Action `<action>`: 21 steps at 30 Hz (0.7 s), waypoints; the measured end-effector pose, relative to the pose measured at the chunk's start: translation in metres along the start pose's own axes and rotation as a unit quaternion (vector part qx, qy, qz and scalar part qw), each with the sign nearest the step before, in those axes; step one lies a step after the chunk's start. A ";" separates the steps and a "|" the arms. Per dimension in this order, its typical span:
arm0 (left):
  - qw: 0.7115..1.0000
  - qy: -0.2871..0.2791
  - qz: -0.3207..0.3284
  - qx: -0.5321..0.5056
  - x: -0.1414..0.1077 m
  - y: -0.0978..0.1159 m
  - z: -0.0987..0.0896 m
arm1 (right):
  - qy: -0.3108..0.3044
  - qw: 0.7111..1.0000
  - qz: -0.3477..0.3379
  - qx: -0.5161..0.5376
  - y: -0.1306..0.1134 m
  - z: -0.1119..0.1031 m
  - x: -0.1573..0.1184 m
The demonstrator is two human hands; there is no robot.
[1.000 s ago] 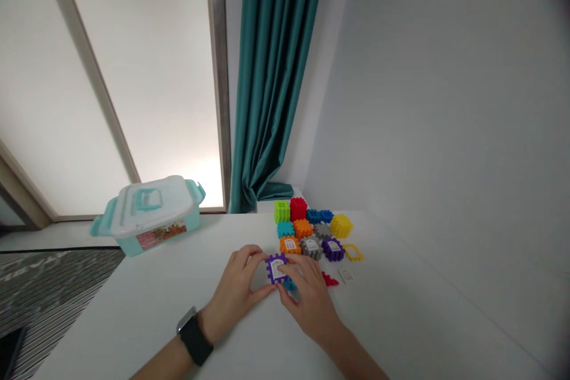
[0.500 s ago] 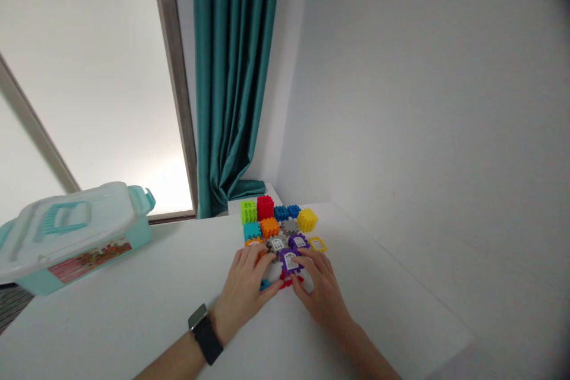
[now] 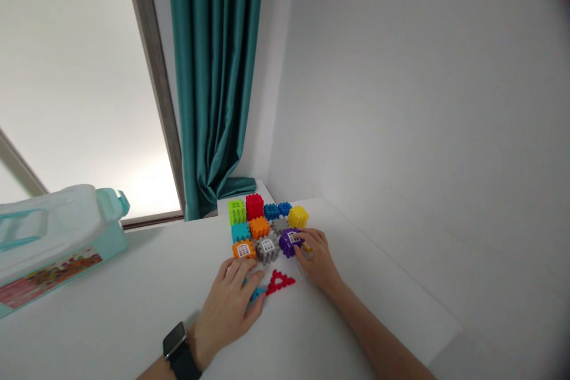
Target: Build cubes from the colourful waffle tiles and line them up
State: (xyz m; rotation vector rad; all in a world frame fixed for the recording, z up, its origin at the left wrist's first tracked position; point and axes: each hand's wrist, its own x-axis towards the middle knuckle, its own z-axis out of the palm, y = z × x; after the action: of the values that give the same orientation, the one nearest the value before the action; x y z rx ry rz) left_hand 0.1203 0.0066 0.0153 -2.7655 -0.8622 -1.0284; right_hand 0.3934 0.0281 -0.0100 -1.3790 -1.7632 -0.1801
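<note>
Purple waffle block (image 3: 288,243) clasped by the right hand (image 3: 317,258), fingers curled over its top, at the near corner of a grid of colored blocks (image 3: 258,228) on the white counter (image 3: 146,285). Left hand (image 3: 225,309) half open, just beside a red triangular piece (image 3: 279,281). Teal piece (image 3: 257,294) partly hidden beneath those fingers, any grip unclear.
</note>
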 end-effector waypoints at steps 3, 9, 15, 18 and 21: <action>1.000 0.004 -0.003 -0.009 -0.001 0.000 0.001 | -0.008 1.000 0.011 0.002 0.001 0.003 -0.003; 1.000 0.009 -0.006 -0.011 -0.003 -0.001 0.001 | -0.020 0.999 0.029 0.006 0.003 0.005 -0.005; 1.000 0.019 -0.014 -0.014 -0.001 0.001 -0.001 | -0.032 0.999 0.042 0.013 0.005 0.006 -0.004; 0.999 0.026 -0.015 -0.017 0.000 0.003 -0.002 | -0.040 0.998 0.048 0.016 0.005 0.006 -0.004; 0.999 0.029 -0.007 -0.018 0.001 0.003 -0.002 | -0.047 0.997 0.053 0.017 0.005 0.006 -0.004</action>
State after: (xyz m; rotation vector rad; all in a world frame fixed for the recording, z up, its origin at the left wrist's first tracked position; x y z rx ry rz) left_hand 0.1212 0.0040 0.0177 -2.7469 -0.8662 -1.1315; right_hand 0.3943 0.0310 -0.0185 -1.4724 -1.7562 -0.0294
